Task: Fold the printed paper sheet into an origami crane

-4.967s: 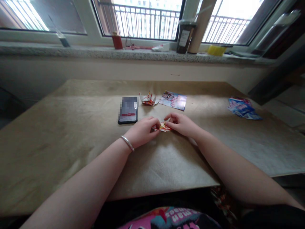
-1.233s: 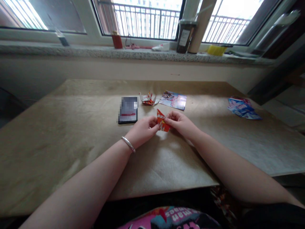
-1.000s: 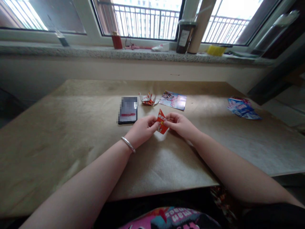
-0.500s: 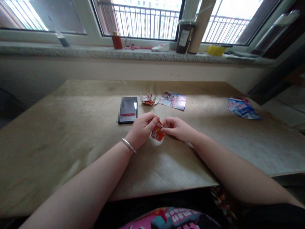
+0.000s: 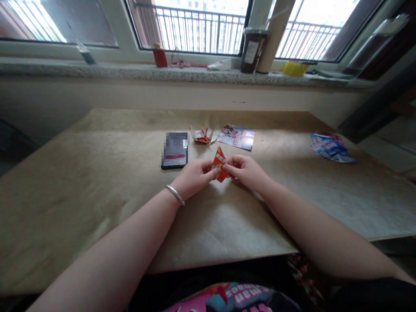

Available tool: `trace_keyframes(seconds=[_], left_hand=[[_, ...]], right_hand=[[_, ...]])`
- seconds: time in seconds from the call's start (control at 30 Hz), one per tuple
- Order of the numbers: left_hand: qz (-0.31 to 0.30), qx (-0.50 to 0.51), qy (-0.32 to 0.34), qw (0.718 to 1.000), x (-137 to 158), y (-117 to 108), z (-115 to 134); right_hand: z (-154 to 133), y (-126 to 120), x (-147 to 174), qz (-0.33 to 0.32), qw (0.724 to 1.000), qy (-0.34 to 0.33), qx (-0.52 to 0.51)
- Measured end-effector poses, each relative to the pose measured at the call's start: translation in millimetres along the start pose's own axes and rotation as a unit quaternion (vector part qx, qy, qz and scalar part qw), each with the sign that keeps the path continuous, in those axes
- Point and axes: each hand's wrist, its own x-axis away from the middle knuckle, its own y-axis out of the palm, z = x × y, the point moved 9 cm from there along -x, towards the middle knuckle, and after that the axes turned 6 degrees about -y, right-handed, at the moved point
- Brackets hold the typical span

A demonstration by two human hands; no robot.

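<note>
Tan table spans the work area below a window; its near edge adjoins the person's printed shirt. Both bare forearms extend forward over the surface. A silver bangle is fitted at the left wrist.

Left hand: closed, with the thumb pressed against the lower left part of the red paper. Right hand: closed, with thumb and fingertips gripping the right edge of the same paper. The red paper is located between the two hands, over the middle of the table. It is folded, with one pointed corner directed up and another down; pale characters are printed on its face. Contact between its lower corner and the table cannot be determined.

Beyond the left hand, the phone lies flat, screen up; part of it is pixelated. Just right of the phone sits the folded paper, white and red, with raised points. Beside that, the printed sheet lies flat. Well apart, toward the right end, the blue packets overlap in a pile.

At the rear, a speckled sill carries a red bottle, a dark jar and a yellow roll. Outside the glass stands a railing.
</note>
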Motion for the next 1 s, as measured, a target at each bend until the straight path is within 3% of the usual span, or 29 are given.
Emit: trace_keyframes(seconds=[0.1, 0.4, 0.73, 1.0], left_hand=[[-0.014, -0.003, -0.016, 1.000, 0.3, 1.6, -3.2], [-0.008, 0.000, -0.029, 1.000, -3.5, -0.5, -10.9], [0.033, -0.004, -0.027, 0.999, -4.8, -11.8, -8.7], [0.067, -0.008, 0.006, 0.998, -1.8, -14.8, -0.6]], right_hand=[[0.7, -1.9, -1.7, 0.001, 1.000, -0.008, -0.011], [9.5, 1.5, -1.2, -0.062, 0.994, 0.003, 0.095], [0.6, -4.9, -2.7, -0.026, 0.999, -0.005, 0.043], [4.4, 6.4, -1.0, -0.065, 0.998, 0.008, -0.022]])
